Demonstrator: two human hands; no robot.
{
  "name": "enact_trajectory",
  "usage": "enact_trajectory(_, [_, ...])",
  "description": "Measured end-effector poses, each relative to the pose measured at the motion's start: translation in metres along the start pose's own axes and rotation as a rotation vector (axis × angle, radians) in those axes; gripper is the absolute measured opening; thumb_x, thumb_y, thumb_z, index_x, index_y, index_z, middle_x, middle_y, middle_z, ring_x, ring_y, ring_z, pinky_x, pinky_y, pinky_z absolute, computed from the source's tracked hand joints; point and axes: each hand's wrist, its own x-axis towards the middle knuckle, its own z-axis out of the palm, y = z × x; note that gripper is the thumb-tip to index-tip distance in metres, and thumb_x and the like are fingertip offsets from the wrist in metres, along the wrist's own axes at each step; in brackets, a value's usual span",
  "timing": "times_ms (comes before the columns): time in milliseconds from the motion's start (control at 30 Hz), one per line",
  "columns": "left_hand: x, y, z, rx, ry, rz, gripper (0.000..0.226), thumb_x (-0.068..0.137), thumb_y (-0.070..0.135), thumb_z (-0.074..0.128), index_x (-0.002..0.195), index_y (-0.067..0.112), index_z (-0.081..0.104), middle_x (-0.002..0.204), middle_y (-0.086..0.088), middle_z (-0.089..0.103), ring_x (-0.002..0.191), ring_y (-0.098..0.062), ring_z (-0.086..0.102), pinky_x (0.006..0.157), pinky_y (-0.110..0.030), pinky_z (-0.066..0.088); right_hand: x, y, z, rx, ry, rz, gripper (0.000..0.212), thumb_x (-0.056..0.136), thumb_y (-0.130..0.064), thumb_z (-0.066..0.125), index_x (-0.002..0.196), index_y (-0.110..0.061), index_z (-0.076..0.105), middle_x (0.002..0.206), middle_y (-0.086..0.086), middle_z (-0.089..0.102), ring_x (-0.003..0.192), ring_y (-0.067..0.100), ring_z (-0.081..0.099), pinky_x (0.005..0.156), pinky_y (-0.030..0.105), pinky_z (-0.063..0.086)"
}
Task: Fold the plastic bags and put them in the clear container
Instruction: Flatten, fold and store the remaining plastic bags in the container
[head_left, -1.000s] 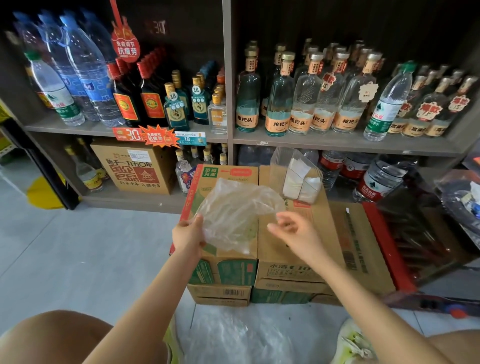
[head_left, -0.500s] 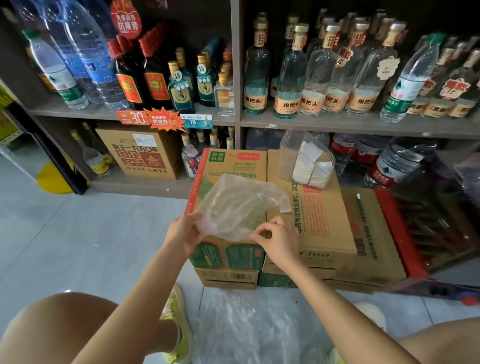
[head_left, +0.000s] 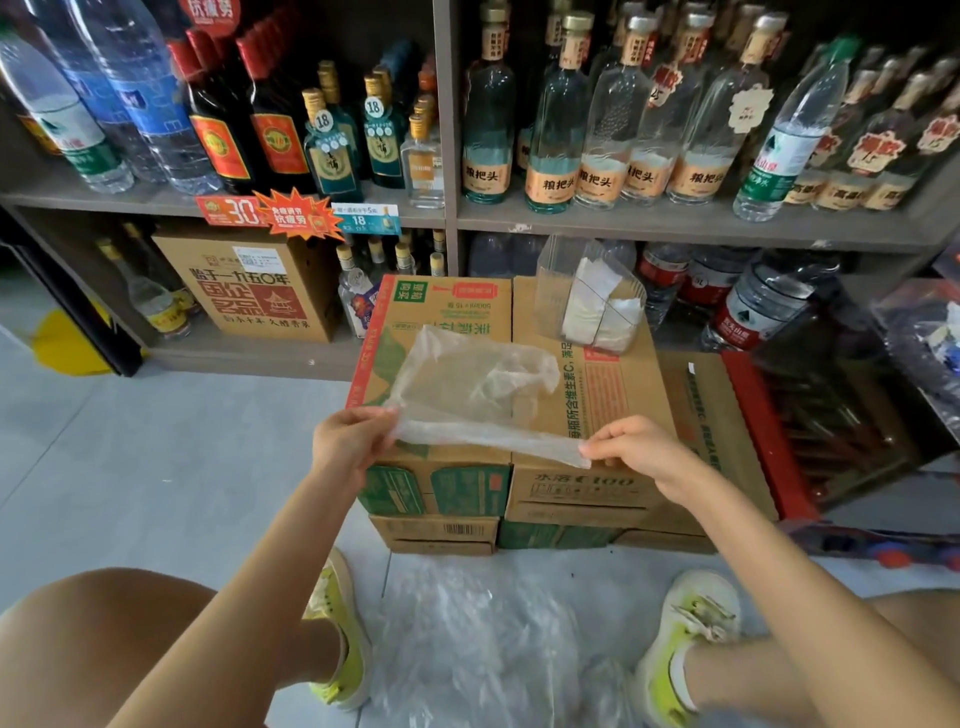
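Shop shelving behind; cardboard boxes serve as bench. Left hand and right hand pinch one unfolded bag. Container part-filled; loose bags remain.

Along the top edge the bottles lose their tops to the frame, and the dark bundle at the right edge runs out of view, too blurred to identify. The bag veils the print on the carton under it and blurs the fingers of the left hand beneath the film. At bottom centre the heap of film on the floor leaves the frame, its count untellable, as with the white pieces in the container.
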Motion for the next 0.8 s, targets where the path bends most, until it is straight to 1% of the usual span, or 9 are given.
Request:
enact_trajectory(133, [-0.013, -0.010, -0.001, 0.063, -0.040, 0.026, 0.022, 0.077, 0.006, 0.078, 0.082, 0.006, 0.057, 0.072, -0.006, 0.057, 0.052, -0.012, 0.055, 0.046, -0.016, 0.049, 0.002, 0.008, -0.007, -0.114, 0.023, 0.010, 0.007, 0.084, -0.015, 0.071, 0.080, -0.009, 0.071, 0.094, -0.002, 0.066, 0.096, 0.015, 0.055, 0.095, 0.038, 0.041])
enact_trajectory(233, [-0.019, -0.011, -0.004, 0.138, -0.072, 0.028, 0.024, 0.076, 0.006, 0.079, 0.086, 0.008, 0.057, 0.079, -0.007, 0.058, 0.063, -0.016, 0.056, 0.055, -0.020, 0.052, 0.006, 0.007, -0.010, -0.194, 0.066, 0.018, 0.007, 0.083, -0.016, 0.072, 0.079, -0.010, 0.073, 0.101, 0.005, 0.069, 0.099, 0.018, 0.058, 0.093, 0.037, 0.043])
enact_trajectory(300, [-0.020, -0.005, -0.006, 0.188, -0.151, -0.001, 0.028, 0.075, 0.010, 0.080, 0.092, 0.009, 0.058, 0.082, -0.008, 0.059, 0.069, -0.020, 0.056, 0.062, -0.027, 0.050, 0.010, 0.003, -0.012, -0.270, 0.057, 0.010, 0.006, 0.082, -0.018, 0.074, 0.077, -0.015, 0.072, 0.099, 0.002, 0.068, 0.103, 0.019, 0.059, 0.094, 0.038, 0.045])
enact_trajectory(333, [-0.020, 0.000, -0.007, 0.228, -0.188, -0.013, 0.030, 0.076, 0.014, 0.080, 0.096, 0.010, 0.059, 0.082, -0.007, 0.060, 0.069, -0.019, 0.055, 0.062, -0.028, 0.049, 0.012, 0.000, -0.013, -0.291, 0.051, -0.005, 0.006, 0.082, -0.021, 0.074, 0.081, -0.016, 0.071, 0.101, -0.002, 0.066, 0.105, 0.018, 0.058, 0.095, 0.038, 0.045])
enact_trajectory(400, [-0.017, 0.013, -0.005, 0.309, -0.196, 0.029, 0.028, 0.082, 0.026, 0.076, 0.099, 0.011, 0.060, 0.077, -0.005, 0.059, 0.062, -0.016, 0.052, 0.056, -0.026, 0.043, 0.017, -0.008, -0.014, -0.284, 0.096, -0.060, 0.020, 0.084, -0.030, 0.071, 0.099, -0.017, 0.068, 0.107, -0.006, 0.060, 0.107, 0.015, 0.054, 0.096, 0.037, 0.043])
enact_trajectory(533, [0.017, 0.034, 0.010, 0.271, -0.062, 0.159, 0.034, 0.094, 0.032, 0.060, 0.111, 0.002, 0.059, 0.084, -0.006, 0.061, 0.065, -0.017, 0.054, 0.056, -0.026, 0.044, 0.035, -0.032, -0.009, -0.286, 0.383, -0.155, 0.041, 0.092, -0.047, 0.055, 0.113, -0.014, 0.065, 0.115, -0.001, 0.064, 0.102, 0.016, 0.058, 0.082, 0.030, 0.045])
enact_trajectory(633, [0.035, 0.044, 0.032, 0.304, -0.147, 0.165, 0.034, 0.097, 0.029, 0.056, 0.121, 0.005, 0.054, 0.088, -0.004, 0.061, 0.067, -0.014, 0.059, 0.053, -0.022, 0.050, 0.060, -0.042, 0.004, -0.293, 0.393, -0.127, 0.049, 0.091, -0.049, 0.056, 0.116, -0.007, 0.061, 0.116, 0.007, 0.065, 0.102, 0.024, 0.062, 0.080, 0.033, 0.049])
enact_trajectory(733, [0.042, 0.049, 0.047, 0.343, -0.286, 0.183, 0.031, 0.097, 0.023, 0.056, 0.127, 0.017, 0.055, 0.081, 0.004, 0.054, 0.061, -0.007, 0.051, 0.069, -0.032, 0.055, 0.077, -0.040, 0.015, -0.274, 0.371, -0.122, 0.040, 0.087, -0.039, 0.066, 0.099, -0.001, 0.069, 0.102, 0.014, 0.070, 0.093, 0.030, 0.065, 0.071, 0.035, 0.048])
enact_trajectory(800, [0.045, 0.051, 0.050, 0.343, -0.339, 0.196, 0.027, 0.097, 0.015, 0.056, 0.123, 0.019, 0.060, 0.075, 0.006, 0.054, 0.060, -0.006, 0.051, 0.065, -0.024, 0.051, 0.082, -0.034, 0.016, -0.262, 0.384, -0.132, 0.034, 0.087, -0.033, 0.067, 0.082, 0.000, 0.070, 0.088, 0.016, 0.070, 0.085, 0.032, 0.064, 0.062, 0.032, 0.043])
